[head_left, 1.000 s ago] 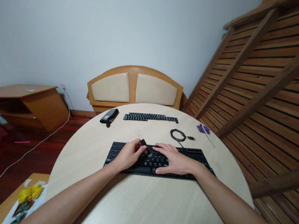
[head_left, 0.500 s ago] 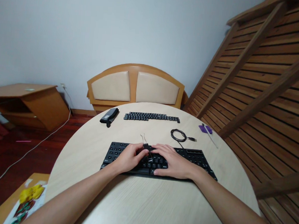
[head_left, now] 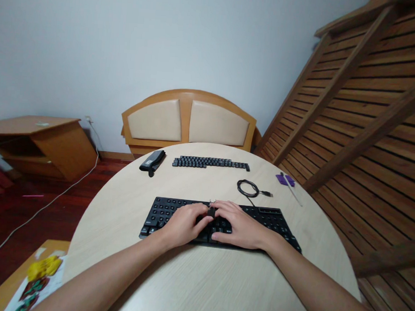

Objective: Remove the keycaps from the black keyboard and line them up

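A black keyboard (head_left: 167, 212) lies on the round pale wooden table (head_left: 197, 279) in front of me. My left hand (head_left: 185, 224) rests on its middle keys with fingers curled round a small wire keycap puller (head_left: 211, 210), whose black end shows between the two hands. My right hand (head_left: 240, 224) lies palm down on the keys just right of it, its fingertips touching the tool. The keys under both hands are hidden.
Several loose black keycaps in rows (head_left: 210, 163) lie at the table's far side. A grey-black pouch (head_left: 152, 160) lies left of them, a coiled black USB cable (head_left: 250, 188) and purple pieces (head_left: 284, 179) to the right. A padded chair (head_left: 188, 121) stands beyond; slatted wood leans at right.
The wire tool has swung from a raised, left-tilted pose down between the hands onto the keys. Both hands have drawn closer together over the keyboard's middle.
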Demonstrator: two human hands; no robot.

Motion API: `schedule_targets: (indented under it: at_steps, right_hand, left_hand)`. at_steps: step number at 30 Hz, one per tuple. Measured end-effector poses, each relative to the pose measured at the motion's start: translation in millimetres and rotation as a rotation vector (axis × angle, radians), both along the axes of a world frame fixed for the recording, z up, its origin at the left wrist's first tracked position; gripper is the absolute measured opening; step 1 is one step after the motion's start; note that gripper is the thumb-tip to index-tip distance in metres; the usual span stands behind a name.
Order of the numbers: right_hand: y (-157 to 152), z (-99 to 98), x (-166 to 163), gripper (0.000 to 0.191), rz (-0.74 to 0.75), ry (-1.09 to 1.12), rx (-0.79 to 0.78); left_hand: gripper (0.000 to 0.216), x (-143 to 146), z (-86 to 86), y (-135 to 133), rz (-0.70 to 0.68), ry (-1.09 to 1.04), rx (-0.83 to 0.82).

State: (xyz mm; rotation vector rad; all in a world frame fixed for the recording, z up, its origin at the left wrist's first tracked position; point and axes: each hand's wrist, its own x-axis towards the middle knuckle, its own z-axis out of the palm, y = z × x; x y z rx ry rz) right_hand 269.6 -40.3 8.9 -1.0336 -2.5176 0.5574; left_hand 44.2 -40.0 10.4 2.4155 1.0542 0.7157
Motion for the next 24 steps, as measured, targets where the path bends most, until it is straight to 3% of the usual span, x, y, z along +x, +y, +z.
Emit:
schedule_targets:
  at_steps: [5,12,24]
  right_hand:
    - [-3.7,2.0,-7.1,0.029,-0.049,0.026,0.022]
    - [-3.2,-4.9,-14.0,0.017,-0.123,0.081,0.056]
    - [-2.9,-6.8,-18.2,0.013,-0.142,0.133,0.069]
  left_hand:
    - [0.023,0.6,-1.9,0.2,0.061,0.002,0.017]
    - [0.028,0.1,0.8,4.0,0.062,-0.066,-0.09]
    - [0.032,-0.3,-1.4,8.1,0.054,-0.189,-0.206]
